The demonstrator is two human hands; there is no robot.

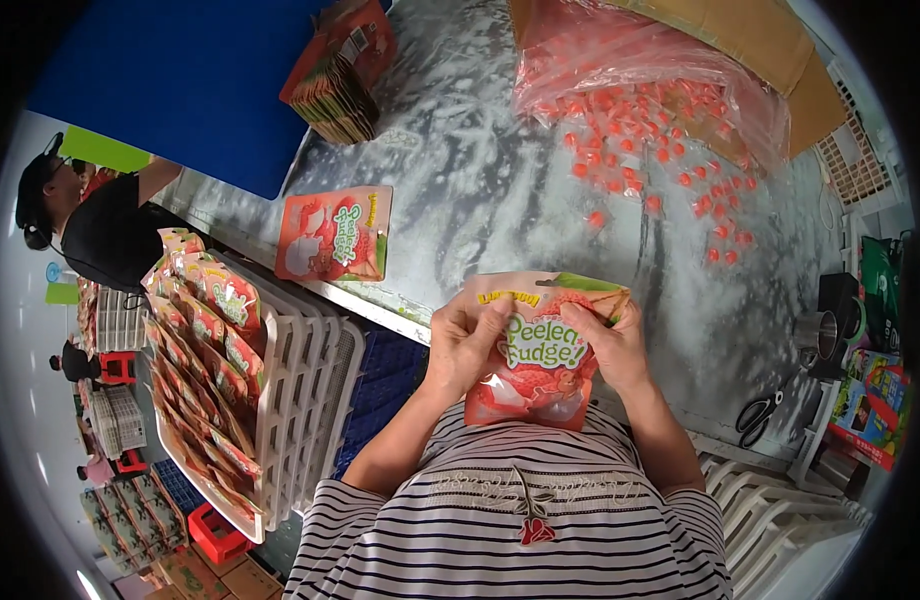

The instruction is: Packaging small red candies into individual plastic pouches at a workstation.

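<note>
Both hands hold one red printed stand-up pouch [535, 375] upright in front of my chest, over the near edge of the marbled grey table [480, 170]. My left hand [462, 345] pinches the pouch's top left corner. On the top right corner sits my right hand [613, 345], thumb across the pouch mouth. Beyond the pouch, small red wrapped candies [670, 165] lie scattered on the table, spilling from a clear plastic bag [620, 65].
Another flat pouch [333, 233] lies on the table's left side, and a bundle of pouches [342, 70] at the far end. White trays [300, 400] at my left hold several filled pouches [205, 350]. Scissors [758, 415] lie right. A person in black [105, 225] works far left.
</note>
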